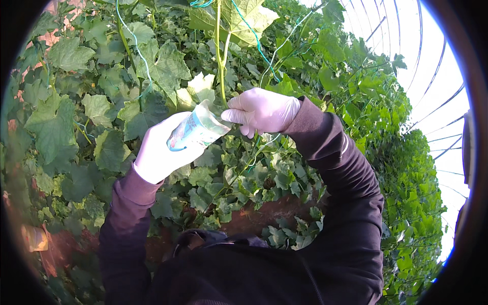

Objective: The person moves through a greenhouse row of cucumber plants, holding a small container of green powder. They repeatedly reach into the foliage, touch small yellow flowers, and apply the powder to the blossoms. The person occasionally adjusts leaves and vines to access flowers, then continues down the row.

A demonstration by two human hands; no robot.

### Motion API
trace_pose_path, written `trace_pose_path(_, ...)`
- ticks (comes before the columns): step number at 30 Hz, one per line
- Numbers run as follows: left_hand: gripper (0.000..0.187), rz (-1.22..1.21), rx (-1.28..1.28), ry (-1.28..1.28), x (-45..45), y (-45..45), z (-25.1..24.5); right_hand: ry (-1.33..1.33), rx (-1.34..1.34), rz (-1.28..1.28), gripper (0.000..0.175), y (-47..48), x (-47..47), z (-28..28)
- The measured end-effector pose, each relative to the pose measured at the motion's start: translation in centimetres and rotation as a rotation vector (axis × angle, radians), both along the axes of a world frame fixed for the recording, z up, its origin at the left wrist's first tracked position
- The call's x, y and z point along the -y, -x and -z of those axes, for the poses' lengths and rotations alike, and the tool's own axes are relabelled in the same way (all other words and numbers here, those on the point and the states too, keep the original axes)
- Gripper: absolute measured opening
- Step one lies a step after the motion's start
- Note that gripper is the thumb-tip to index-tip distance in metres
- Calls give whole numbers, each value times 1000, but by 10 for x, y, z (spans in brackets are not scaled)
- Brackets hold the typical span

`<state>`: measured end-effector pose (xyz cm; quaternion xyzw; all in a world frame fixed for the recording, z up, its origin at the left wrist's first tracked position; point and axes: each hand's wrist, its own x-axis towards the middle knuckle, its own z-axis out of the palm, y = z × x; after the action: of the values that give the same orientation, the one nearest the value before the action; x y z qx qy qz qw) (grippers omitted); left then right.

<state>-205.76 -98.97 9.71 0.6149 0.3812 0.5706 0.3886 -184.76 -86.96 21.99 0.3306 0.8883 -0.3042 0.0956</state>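
My left hand [166, 146], in a pale thin glove, grips a see-through plastic container [196, 127] with blue printing. Its wide, uneven open mouth tilts up and to the right, towards my other hand. What it holds I cannot make out. My right hand [257, 112], gloved too, pinches the green stem [222, 78] of a climbing vine just above that mouth. The fingers cover the pinched spot. Higher on the stem is a large sunlit leaf [248, 23]. A teal string [253, 32] runs down to the right of the stem.
Dense lobed leaves [164, 66] surround both hands. Another string [133, 36] hangs at the left with a vine beside it. Reddish soil [263, 215] shows below. A yellowish container [36, 239] lies at lower left. Curved greenhouse ribs [436, 74] rise at the right.
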Motion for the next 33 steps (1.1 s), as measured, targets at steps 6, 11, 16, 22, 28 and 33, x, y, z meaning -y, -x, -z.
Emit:
trace_pose_path(6,58,-1,108,46,-6,2,23,103,-324,-46,40,-21,-9,42)
trace_pose_path(11,58,15,136,73,-9,3,33,-31,-393,-9,25,-25,-12,62)
trace_pose_path(16,63,-15,121,117,-9,2,38,-272,-420,-21,21,-19,-7,66)
trace_pose_path(22,62,-47,107,81,-6,3,36,82,-559,47,28,-19,-8,73)
trace_pose_path(28,56,-72,116,20,-4,2,34,466,-707,180,34,-26,-13,93)
trace_pose_path(33,59,-190,-14,37,3,-1,44,381,-723,222,33,-27,-14,93)
